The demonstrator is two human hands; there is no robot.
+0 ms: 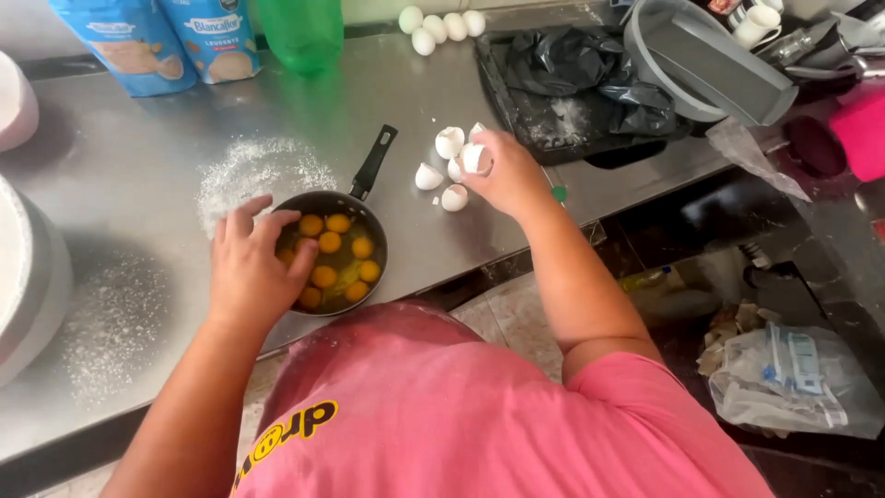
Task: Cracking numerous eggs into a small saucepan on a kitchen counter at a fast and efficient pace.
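On the steel counter (138,175), the left hand (247,267) rests open on the saucepan (334,249) of egg yolks (330,243); beyond its handle, the right hand (502,171) grips an eggshell (476,159).

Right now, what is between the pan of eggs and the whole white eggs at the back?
In the head view, broken eggshells and bare steel counter lie between the pan and whole eggs.

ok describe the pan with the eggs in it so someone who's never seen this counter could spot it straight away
On the steel counter, beside the patch of spilled flour, sits a small dark saucepan with a black handle. The left hand rests on its rim. Unlike the broken eggshells nearby, it holds many whole yellow yolks.
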